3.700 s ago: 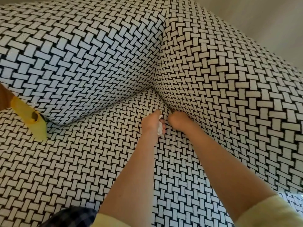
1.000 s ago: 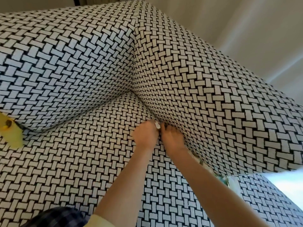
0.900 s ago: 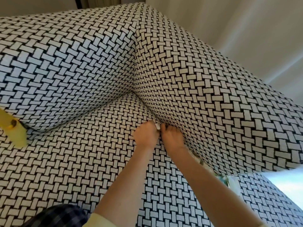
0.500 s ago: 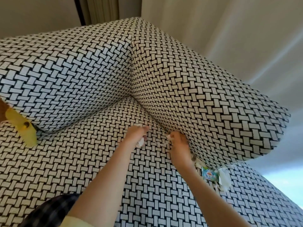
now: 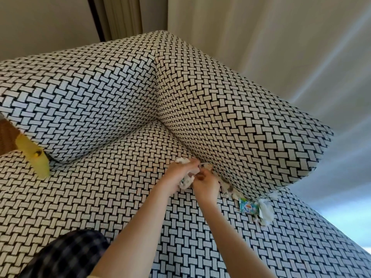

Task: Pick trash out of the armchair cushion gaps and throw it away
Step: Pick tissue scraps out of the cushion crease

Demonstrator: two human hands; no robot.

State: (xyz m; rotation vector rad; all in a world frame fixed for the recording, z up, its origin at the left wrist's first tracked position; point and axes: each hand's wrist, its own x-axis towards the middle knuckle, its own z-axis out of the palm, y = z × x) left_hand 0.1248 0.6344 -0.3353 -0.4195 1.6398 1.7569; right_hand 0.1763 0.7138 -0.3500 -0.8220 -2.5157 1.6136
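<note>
The armchair (image 5: 220, 109) is covered in black-and-white woven fabric. My left hand (image 5: 178, 171) grips a wad of crumpled white tissue trash (image 5: 186, 180) above the seat cushion (image 5: 100, 187). My right hand (image 5: 204, 182) touches that wad from the right, its fingers curled on a small scrap there, close to the gap under the right arm cushion. More scraps (image 5: 227, 187) stick out of that gap. Farther along it lie a green-blue wrapper (image 5: 248, 205) and a white crumpled plastic piece (image 5: 266, 210).
A yellow wrapper (image 5: 33, 157) pokes out of the gap under the back cushion at left. A wooden part (image 5: 6, 137) shows at the left edge. Curtains (image 5: 261, 37) hang behind the chair. My checked trouser leg (image 5: 66, 253) is at the bottom.
Both hands pulled back from the gap and separated half a second ago, each with tissue. Now they have come together again at the wad. The view has tilted up, showing more curtain.
</note>
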